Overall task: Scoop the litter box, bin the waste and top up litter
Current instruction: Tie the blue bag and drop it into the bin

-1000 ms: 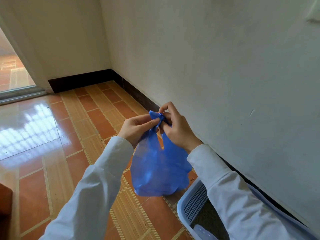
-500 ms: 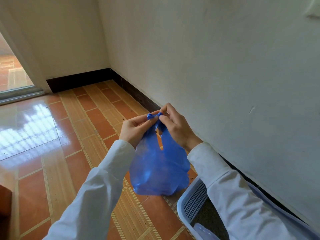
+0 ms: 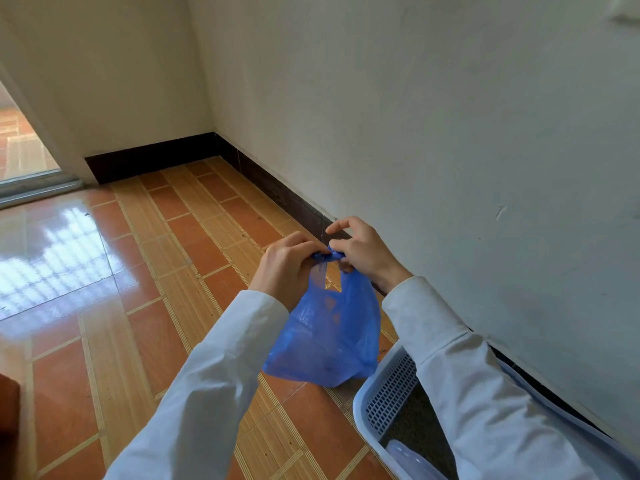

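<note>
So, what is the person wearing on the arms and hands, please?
Both arms are covered by long, loose sleeves of a pale, whitish-grey fabric, the left sleeve and the right sleeve, each ending in a plain cuff at the wrist. The left hand and right hand are bare: no gloves, and no rings or watch can be seen.

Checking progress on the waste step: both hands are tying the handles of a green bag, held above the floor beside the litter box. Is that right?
Not quite: the bag is blue, not green. The head view shows the left hand and right hand pinching its handles, with the bag above the floor beside the litter box.
</note>
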The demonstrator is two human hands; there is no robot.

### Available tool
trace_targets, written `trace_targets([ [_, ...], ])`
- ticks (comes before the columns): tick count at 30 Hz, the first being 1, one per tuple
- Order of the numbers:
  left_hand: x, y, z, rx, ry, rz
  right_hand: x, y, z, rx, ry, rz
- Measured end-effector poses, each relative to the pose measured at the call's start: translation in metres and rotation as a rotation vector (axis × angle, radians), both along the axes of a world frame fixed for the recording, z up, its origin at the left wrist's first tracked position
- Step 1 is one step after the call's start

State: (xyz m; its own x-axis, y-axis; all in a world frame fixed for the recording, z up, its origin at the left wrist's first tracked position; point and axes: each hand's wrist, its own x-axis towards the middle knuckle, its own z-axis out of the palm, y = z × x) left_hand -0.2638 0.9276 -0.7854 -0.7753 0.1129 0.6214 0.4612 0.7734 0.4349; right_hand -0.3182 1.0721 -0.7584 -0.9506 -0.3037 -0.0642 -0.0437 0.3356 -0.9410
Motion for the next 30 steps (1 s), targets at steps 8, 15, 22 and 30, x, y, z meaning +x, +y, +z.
trace_targets([
  [8, -0.008, -0.01, 0.003, 0.522, -0.686, -0.032, 0.003, 0.001, 0.0, 0.003, 0.199, 0.154],
  [15, 0.001, -0.012, 0.011, 1.073, -0.745, -0.052, 0.012, -0.005, 0.002, 0.069, 0.347, 0.06],
  [22, -0.002, -0.02, 0.004, 1.213, -0.46, 0.294, 0.003, -0.001, -0.003, 0.085, 0.302, -0.254],
  [30, -0.005, -0.048, -0.054, 1.325, -0.552, 0.61, -0.001, 0.037, -0.045, 0.192, 0.095, -0.516],
])
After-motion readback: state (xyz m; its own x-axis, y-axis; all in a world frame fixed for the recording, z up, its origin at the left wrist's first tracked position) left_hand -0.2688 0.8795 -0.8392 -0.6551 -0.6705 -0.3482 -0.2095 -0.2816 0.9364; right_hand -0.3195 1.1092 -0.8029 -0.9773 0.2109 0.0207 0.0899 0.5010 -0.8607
